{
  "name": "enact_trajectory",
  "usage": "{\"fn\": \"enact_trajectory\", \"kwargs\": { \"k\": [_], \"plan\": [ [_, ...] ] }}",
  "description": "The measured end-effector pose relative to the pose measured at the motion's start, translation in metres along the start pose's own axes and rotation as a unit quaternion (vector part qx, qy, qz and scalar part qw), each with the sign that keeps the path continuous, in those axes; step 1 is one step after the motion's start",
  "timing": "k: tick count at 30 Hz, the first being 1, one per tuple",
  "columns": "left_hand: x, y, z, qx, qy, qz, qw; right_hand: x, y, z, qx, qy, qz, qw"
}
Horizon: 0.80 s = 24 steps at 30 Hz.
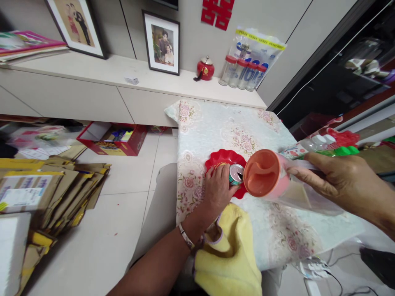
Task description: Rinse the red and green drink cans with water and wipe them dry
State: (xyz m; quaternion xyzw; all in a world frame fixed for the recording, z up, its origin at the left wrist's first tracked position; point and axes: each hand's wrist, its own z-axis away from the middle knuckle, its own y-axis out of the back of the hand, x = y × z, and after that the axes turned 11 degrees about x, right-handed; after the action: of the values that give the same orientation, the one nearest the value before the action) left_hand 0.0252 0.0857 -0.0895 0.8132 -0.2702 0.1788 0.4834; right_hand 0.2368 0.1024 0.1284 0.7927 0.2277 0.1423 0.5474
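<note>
My left hand (218,189) is wrapped round a small drinks can (236,173) with a silver top and a green side. The can's opening shows dark, and it stands over a red scalloped plate (225,157). My right hand (336,181) grips what looks like a plastic jug (282,170) by its handle side. The jug is tilted to the left, its round orange top (261,172) close beside the can. Whether the two touch, I cannot tell. Part of the plate is hidden under my left hand. A yellow cloth (231,255) lies below my left wrist.
A floral cloth covers the table (212,123). Clear bottles with green and white caps (324,144) stand at the right. Red-lidded jars (242,74) and a red pot (205,68) are on the back ledge. Flattened cardboard (68,185) and a red box (114,139) lie left.
</note>
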Motion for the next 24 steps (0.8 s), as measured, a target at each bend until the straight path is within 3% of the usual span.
{"fn": "enact_trajectory", "kwargs": {
  "k": [24],
  "plan": [
    [0.0001, 0.0000, 0.0004, 0.008, -0.003, 0.006, 1.000, -0.0009, 0.0002, -0.0023, -0.012, -0.012, 0.012, 1.000]
  ]
}}
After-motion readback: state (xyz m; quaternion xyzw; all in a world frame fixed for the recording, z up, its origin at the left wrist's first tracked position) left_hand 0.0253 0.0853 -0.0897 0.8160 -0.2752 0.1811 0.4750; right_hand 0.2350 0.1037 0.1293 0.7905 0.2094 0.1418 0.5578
